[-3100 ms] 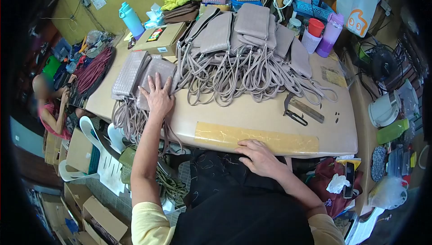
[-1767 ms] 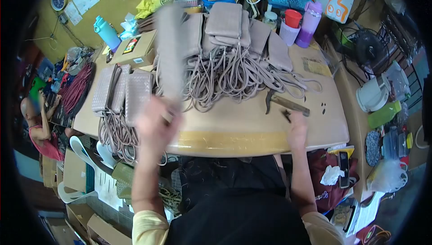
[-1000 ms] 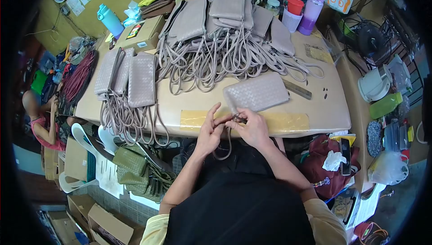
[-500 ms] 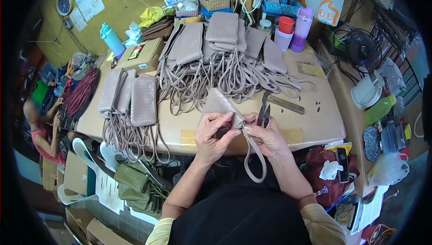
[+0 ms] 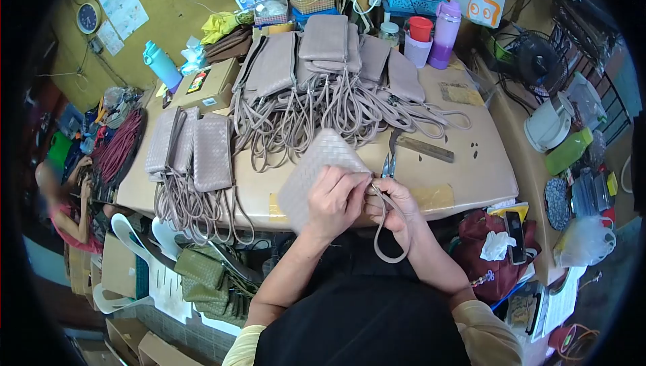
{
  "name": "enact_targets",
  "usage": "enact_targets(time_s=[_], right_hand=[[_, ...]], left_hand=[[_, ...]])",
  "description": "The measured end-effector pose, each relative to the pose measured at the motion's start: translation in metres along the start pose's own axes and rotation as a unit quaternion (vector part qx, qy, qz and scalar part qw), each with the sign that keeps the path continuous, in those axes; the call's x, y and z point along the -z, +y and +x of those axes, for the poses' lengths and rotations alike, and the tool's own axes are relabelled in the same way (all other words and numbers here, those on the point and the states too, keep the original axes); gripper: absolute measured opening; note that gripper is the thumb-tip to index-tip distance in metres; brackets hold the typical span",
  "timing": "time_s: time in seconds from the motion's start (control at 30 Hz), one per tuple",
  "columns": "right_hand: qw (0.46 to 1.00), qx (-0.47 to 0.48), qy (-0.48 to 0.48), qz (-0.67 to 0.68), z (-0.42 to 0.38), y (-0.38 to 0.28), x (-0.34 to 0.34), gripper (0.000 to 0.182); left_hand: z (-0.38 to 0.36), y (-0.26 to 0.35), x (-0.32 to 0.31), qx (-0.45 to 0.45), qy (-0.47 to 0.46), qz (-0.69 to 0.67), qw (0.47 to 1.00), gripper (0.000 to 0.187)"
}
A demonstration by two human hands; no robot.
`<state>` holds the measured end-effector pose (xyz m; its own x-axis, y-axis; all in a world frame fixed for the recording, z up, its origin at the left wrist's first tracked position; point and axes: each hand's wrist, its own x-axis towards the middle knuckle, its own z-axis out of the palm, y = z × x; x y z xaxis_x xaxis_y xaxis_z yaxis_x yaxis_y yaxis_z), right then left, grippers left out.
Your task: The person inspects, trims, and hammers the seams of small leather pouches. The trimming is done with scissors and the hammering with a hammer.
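A taupe woven pouch (image 5: 316, 164) is held up over the table's front edge, its flat face showing. My left hand (image 5: 331, 199) is closed on the pouch near its right corner, fingertips pinched together. At that corner my right hand (image 5: 396, 206) is closed around the base of the looped wrist strap (image 5: 388, 253), which hangs down. The pointed metal blades of a cutting tool (image 5: 389, 165) stick up beyond my right fingers; its handles are hidden, so its exact kind cannot be told. The fingertips cover the strap's join.
Taupe pouches (image 5: 272, 70) with strap loops are heaped at the table's back, and more pouches (image 5: 212, 151) lie left. A flat bar (image 5: 425, 149) lies right of centre. Green pouches (image 5: 202, 268) rest on a white chair (image 5: 168, 288). Another person (image 5: 73, 221) sits far left.
The pouch has turned, showing more of its flat face. My left hand has rolled over, its back now facing up. The strap loop has swung slightly right, and the blades have tilted.
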<state>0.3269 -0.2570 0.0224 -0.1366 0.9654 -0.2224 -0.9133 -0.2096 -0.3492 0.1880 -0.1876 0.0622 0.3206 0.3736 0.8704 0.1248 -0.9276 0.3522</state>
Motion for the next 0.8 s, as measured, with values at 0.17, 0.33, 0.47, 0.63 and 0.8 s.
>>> enact_targets(time_s=[0.17,0.33,0.47,0.63,0.8], right_hand=[[0.705,0.215,0.24,-0.632,-0.009,-0.004,0.047,0.032],[0.546,0.324,0.184,-0.751,-0.013,0.007,0.036,0.029],[0.556,0.342,0.172,-0.738,0.01,0.004,0.062,0.014],[0.767,0.215,0.227,-0.561,-0.018,-0.034,0.054,0.019],[0.915,0.198,-0.084,-0.342,-0.065,-0.057,0.057,0.024]], left_hand=[[-0.066,-0.039,-0.042,0.268,-0.184,-0.081,0.942,0.008],[-0.076,-0.043,-0.046,0.338,-0.246,-0.152,0.896,0.013],[-0.088,-0.064,-0.043,0.5,-0.18,-0.366,0.764,0.015],[-0.07,-0.039,-0.036,0.288,-0.277,-0.16,0.903,0.028],[-0.075,-0.044,-0.041,0.318,-0.271,-0.136,0.898,0.012]])
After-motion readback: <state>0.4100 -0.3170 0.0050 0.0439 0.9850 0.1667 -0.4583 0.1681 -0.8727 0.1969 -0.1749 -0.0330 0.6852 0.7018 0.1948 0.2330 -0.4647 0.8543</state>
